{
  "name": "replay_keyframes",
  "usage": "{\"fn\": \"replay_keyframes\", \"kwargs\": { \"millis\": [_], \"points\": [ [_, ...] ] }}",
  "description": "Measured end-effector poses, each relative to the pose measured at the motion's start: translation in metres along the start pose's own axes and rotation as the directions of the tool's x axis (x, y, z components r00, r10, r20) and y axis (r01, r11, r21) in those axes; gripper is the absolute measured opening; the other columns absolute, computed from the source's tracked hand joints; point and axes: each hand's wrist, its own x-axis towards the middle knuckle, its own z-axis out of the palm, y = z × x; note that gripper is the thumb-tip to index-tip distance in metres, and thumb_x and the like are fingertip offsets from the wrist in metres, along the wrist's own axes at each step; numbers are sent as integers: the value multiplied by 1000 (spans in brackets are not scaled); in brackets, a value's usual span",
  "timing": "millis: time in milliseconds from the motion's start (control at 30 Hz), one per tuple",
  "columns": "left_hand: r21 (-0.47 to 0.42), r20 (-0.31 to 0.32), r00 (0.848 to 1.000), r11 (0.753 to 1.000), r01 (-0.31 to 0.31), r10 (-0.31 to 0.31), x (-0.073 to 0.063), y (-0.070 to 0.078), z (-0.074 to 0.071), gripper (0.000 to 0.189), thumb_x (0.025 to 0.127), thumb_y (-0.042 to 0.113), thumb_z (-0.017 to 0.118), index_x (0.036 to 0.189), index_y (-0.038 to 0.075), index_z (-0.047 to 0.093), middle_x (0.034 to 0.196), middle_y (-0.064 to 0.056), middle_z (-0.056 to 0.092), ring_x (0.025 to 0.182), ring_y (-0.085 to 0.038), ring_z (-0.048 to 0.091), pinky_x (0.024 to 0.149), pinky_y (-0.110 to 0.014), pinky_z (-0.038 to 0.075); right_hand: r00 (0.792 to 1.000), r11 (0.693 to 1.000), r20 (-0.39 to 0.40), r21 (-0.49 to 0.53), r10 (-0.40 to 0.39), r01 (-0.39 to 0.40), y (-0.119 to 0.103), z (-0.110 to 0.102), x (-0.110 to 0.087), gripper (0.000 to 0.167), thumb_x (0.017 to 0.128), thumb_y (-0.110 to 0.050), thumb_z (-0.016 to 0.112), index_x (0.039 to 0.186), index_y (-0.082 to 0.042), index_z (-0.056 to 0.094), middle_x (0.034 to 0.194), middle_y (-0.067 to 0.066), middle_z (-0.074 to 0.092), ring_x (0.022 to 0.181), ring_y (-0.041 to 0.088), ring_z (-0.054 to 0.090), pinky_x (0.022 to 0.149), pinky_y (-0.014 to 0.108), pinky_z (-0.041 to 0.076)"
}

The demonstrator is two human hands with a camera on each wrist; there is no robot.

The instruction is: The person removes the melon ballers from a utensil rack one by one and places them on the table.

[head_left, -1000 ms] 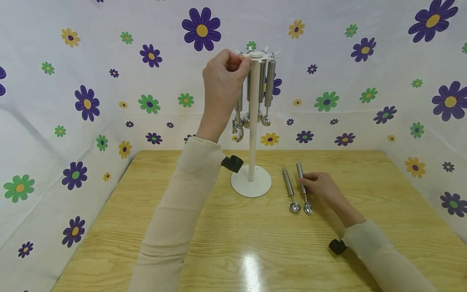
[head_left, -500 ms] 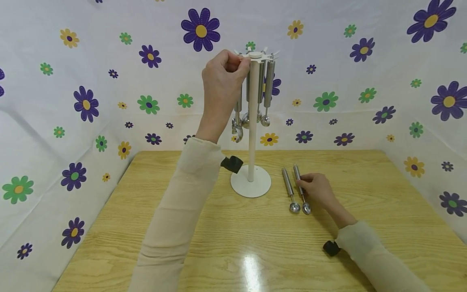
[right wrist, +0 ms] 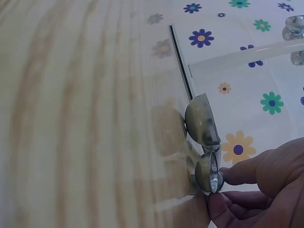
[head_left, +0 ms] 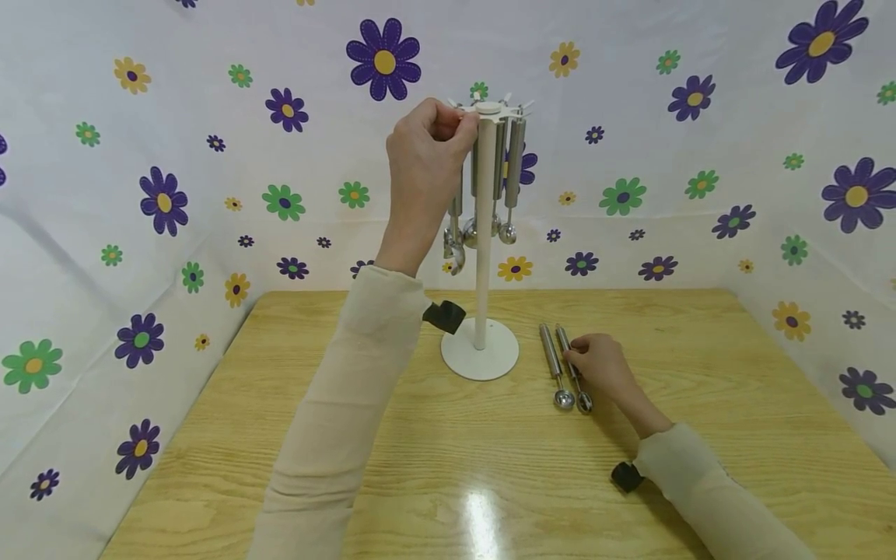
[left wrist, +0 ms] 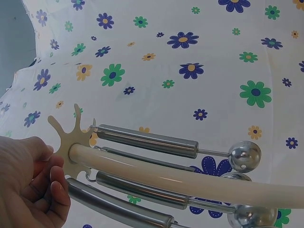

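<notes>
My left hand (head_left: 423, 175) pinches the arm of the white rack's top (head_left: 488, 109), also visible in the left wrist view as a pronged plate (left wrist: 71, 135). Several metal scoops (head_left: 514, 171) hang from the rack by their handles, some partly behind the hand and pole. Down on the table, my right hand (head_left: 605, 367) pinches the handle of a melon baller (head_left: 564, 342) with a small oval bowl. Just left of it and almost parallel lies a second melon baller (head_left: 549, 350) with a rounder bowl. The right wrist view has both bowls close together, the smaller bowl (right wrist: 207, 173) nearest the fingers.
The rack's round white base (head_left: 465, 358) stands on the wooden table (head_left: 392, 467), left of the two ballers. A flower-printed cloth (head_left: 315, 140) hangs behind the table and along both sides.
My right hand has shifted left along with the oval melon baller, bringing it nearer to the other one. The left hand stays on the rack top.
</notes>
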Motion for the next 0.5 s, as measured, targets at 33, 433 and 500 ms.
{"fn": "replay_keyframes", "kwargs": {
  "millis": [33, 433, 500],
  "points": [
    [-1, 0, 1000, 1000, -1, 1, 0, 0, 0, 15, 102, 13, 67, 102, -2, 70, 89, -9, 69, 77, -14, 58, 70, -20, 49, 1000, 1000, 1, 0, 4, -4, 0, 0, 0, 32, 99, -6, 65, 118, 19, 65, 109, 32, 70, 92, 34, 70, 73, 39, 60],
    [-6, 3, 1000, 1000, -3, 3, 0, 0, 1, 15, 102, 13, 67, 103, -2, 70, 90, -10, 69, 77, -14, 58, 71, -20, 50, 999, 1000, -32, 19, -22, 22, 3, -3, -3, 37, 99, -10, 66, 121, 19, 63, 112, 34, 69, 99, 42, 69, 83, 49, 59],
    [-7, 4, 1000, 1000, -4, 4, 0, 0, 1, 15, 102, 12, 67, 103, -2, 70, 89, -10, 69, 77, -14, 58, 71, -20, 50, 999, 999, -34, 38, -11, 12, 4, -5, -3, 39, 99, -12, 65, 123, 19, 62, 112, 33, 69, 95, 40, 71, 81, 46, 60]
  ]
}}
